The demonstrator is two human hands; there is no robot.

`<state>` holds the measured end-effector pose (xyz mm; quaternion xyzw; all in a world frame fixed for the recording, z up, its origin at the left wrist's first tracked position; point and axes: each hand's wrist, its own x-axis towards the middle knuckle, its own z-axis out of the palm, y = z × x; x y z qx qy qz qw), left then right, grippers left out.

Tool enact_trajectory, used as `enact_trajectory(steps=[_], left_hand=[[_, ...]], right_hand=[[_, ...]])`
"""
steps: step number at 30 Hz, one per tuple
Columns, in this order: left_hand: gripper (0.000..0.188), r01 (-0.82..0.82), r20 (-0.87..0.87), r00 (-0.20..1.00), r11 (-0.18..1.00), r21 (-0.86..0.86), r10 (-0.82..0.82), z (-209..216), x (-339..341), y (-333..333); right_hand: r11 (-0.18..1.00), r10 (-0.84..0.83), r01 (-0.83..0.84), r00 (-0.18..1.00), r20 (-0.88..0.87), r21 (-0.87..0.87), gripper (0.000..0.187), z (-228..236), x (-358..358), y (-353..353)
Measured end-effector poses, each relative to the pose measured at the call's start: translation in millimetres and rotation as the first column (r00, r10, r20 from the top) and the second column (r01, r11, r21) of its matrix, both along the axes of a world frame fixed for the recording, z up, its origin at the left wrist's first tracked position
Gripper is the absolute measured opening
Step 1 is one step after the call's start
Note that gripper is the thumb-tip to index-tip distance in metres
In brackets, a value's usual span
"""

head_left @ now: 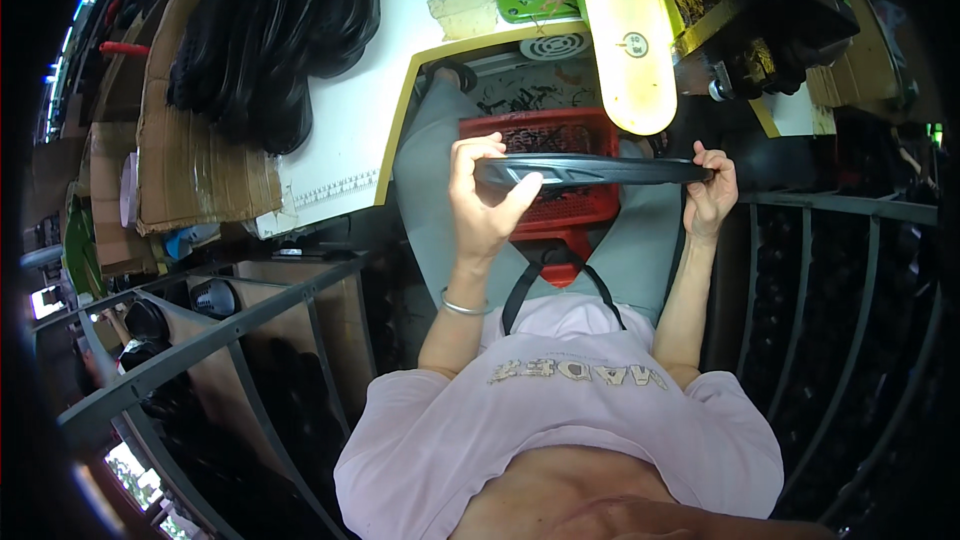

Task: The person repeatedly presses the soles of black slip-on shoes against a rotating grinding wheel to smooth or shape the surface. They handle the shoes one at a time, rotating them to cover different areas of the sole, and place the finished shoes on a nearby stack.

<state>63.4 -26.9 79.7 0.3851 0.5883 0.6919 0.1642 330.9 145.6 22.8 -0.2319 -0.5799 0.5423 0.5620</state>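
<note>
Both hands — left hand [482,202], right hand [712,195] — have their fingers closed on the ends of a black sole [592,171], held level over a red crate [560,172] on the lap. Far left, black soles [270,40] pile on the desk [350,130]; a green machine [640,0] stands beyond.

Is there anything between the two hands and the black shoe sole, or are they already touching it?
Nothing visible stands between them. The left hand grips one end of the black shoe sole and the right hand holds the other end, above the red basket.
</note>
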Motion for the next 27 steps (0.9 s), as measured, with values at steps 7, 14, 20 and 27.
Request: enact_trajectory(steps=[7, 14, 20, 27], left_hand=[[0.013, -0.126, -0.001, 0.992, 0.992, -0.003, 0.126, 5, 20, 11], [0.017, -0.091, 0.006, 0.996, 0.995, -0.045, 0.092, -1, 30, 17], [0.016, -0.054, 0.017, 0.998, 0.997, -0.058, 0.055, -5, 31, 20], [0.005, 0.016, 0.149, 0.989, 1.0, -0.025, -0.012, -19, 26, 17]], right_hand=[[0.994, 0.022, -0.029, 0.997, -0.071, -0.107, 0.04, -12, 8, -2], [0.969, 0.004, -0.048, 0.984, -0.179, -0.243, 0.039, -36, 17, 1], [0.957, -0.012, -0.05, 0.977, -0.211, -0.285, 0.039, -42, 22, -1], [0.98, -0.03, -0.001, 0.988, -0.154, -0.198, 0.04, -33, 25, -2]])
